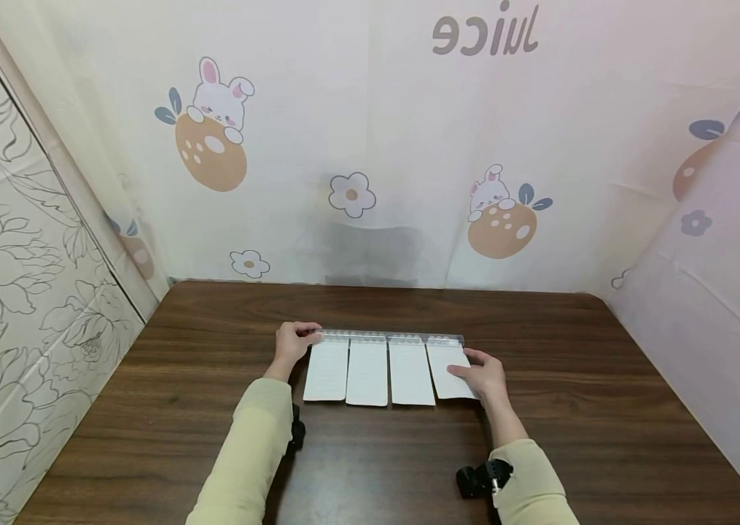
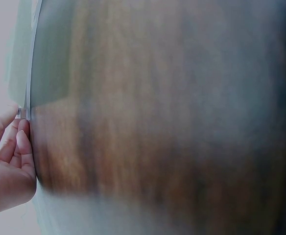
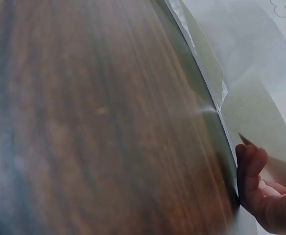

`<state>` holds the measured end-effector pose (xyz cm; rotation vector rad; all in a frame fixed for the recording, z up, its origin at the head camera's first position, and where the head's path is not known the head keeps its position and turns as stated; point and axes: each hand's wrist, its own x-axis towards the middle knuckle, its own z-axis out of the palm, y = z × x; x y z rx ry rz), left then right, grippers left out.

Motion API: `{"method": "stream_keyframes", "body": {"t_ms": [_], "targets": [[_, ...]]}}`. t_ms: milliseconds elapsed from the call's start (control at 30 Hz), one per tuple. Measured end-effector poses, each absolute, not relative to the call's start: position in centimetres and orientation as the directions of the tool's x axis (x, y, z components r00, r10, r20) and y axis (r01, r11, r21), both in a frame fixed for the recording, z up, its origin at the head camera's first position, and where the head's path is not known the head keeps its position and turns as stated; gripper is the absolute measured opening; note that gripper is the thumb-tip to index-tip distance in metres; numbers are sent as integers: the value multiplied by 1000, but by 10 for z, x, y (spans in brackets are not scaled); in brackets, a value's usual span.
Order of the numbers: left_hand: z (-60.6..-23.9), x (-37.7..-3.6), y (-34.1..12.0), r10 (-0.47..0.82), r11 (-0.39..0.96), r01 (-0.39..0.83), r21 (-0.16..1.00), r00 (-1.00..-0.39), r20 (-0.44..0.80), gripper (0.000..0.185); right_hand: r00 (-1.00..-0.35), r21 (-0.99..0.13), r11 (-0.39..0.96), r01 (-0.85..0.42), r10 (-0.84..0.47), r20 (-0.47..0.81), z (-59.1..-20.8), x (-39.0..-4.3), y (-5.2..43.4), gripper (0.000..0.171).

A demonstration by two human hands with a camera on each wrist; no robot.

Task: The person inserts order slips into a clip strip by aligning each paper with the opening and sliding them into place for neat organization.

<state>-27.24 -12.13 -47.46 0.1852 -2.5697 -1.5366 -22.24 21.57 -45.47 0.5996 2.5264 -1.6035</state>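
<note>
My right hand [image 1: 483, 377] lay flat w/ relaxed fingers on the 3 o'clock sheet of four paper slips [image 1: 388, 372], mid surface [image 1: 212, 437]. At 10 o'clock my left hand [image 1: 292, 344] pinched the end of the clear strip [image 1: 391, 337] running along the slips' far edge. Judged light, floppy, slippery; best held by the strip's ends. Only the wrist views showed the fingertips [image 2: 23, 142] on the strip's edge & the slip curling up [image 3: 250, 117].

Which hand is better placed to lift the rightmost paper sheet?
Right, probably. The right hand already rests on the rightmost sheet, while the left hand holds the clear strip's far left end.
</note>
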Motion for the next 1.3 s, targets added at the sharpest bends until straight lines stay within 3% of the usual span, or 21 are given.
{"method": "stream_keyframes", "body": {"t_ms": [400, 733, 1100, 1300], "targets": [[-474, -272, -122, -175, 472, -30, 881, -983, 61, 13, -924, -832, 410, 373, 243, -295, -452, -219, 217, 59], [-475, -271, -121, -168, 462, 18, 886, -980, 108, 11, -957, -828, 484, 284, 195, -214, -447, -215, 222, 51], [-473, -273, -124, -152, 463, -33, 886, -987, 42, 12, -966, -851, 459, 256, 162, -203, -446, -213, 233, 49], [-473, -275, -126, -113, 481, -49, 876, -994, 6, 13, -979, -765, 613, 198, 155, -129, -446, -213, 240, 46]]}}
